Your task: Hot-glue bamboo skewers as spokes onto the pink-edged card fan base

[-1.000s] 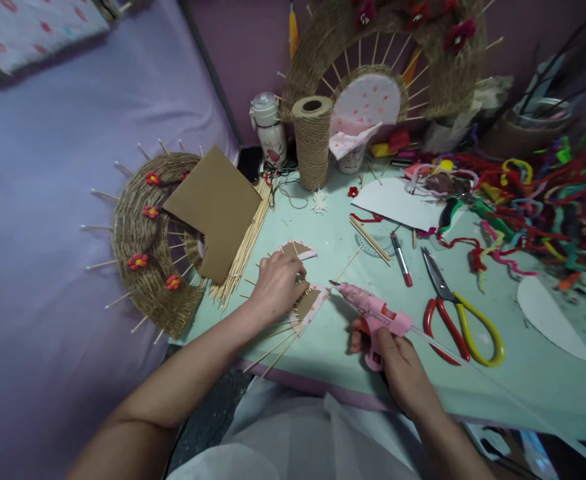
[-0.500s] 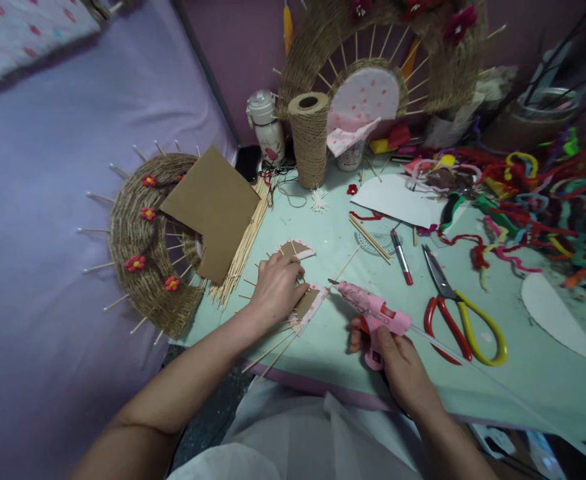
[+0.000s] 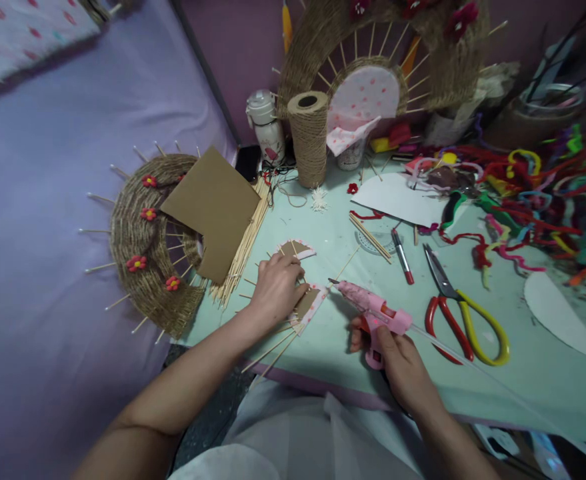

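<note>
My left hand (image 3: 279, 285) lies over a cardboard half-round (image 3: 307, 305) edged with white, red-dotted fabric, its bent fingers pressing the piece to the table. Thin wooden sticks (image 3: 279, 353) fan out from under the hand on the left and toward me. The hand hides the middle of the piece. My right hand (image 3: 397, 357) is closed around the grip of a pink hot glue gun (image 3: 373, 310), with a long clear glue stick (image 3: 493, 383) trailing from its rear. The gun's nozzle points left, close to the fabric edge. A single stick (image 3: 347, 265) slants away just beyond the nozzle.
Red-and-yellow-handled scissors (image 3: 450, 293) lie right of the glue gun, near a marker (image 3: 403, 257) and a protractor (image 3: 373, 243). Behind stand a twine spool (image 3: 309, 143) and a white bottle (image 3: 267, 127). Brown cardboard (image 3: 217, 207) overlaps a twine-wrapped arch (image 3: 137, 233). Pipe cleaners (image 3: 533, 193) pile up right.
</note>
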Demonstrator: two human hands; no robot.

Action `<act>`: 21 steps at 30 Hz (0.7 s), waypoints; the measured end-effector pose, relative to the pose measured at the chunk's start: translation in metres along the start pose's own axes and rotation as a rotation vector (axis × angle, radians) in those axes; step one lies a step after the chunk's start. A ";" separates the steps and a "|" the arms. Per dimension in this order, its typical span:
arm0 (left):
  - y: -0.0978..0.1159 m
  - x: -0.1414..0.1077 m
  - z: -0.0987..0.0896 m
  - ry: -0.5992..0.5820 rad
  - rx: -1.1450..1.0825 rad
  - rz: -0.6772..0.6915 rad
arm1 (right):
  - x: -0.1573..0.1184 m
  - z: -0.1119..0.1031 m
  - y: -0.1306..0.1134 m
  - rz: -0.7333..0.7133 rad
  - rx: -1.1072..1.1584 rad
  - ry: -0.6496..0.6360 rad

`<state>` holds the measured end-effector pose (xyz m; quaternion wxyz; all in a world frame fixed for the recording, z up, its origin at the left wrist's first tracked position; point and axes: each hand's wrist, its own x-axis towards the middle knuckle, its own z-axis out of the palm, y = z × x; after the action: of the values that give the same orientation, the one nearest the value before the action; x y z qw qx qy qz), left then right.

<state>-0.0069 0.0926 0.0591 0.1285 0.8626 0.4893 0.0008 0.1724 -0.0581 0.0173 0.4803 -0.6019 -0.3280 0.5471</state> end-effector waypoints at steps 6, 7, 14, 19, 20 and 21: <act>-0.002 -0.001 0.003 0.011 0.013 0.017 | 0.000 0.001 -0.002 -0.021 0.005 0.004; -0.002 -0.001 0.003 0.013 0.014 0.018 | 0.000 0.001 -0.003 -0.024 0.006 0.005; -0.002 -0.001 0.003 0.017 0.013 0.021 | 0.000 0.002 -0.005 -0.022 -0.001 0.007; 0.000 -0.001 0.000 -0.001 0.019 0.016 | 0.000 0.001 -0.002 -0.027 0.022 -0.003; 0.000 0.000 0.000 -0.003 0.021 0.015 | 0.000 0.001 -0.001 -0.028 0.025 -0.003; 0.001 0.000 -0.001 -0.004 0.023 0.015 | 0.000 0.001 -0.001 -0.028 0.026 -0.002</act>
<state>-0.0065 0.0921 0.0599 0.1197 0.8676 0.4826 -0.0057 0.1718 -0.0580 0.0185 0.4955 -0.5904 -0.3298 0.5451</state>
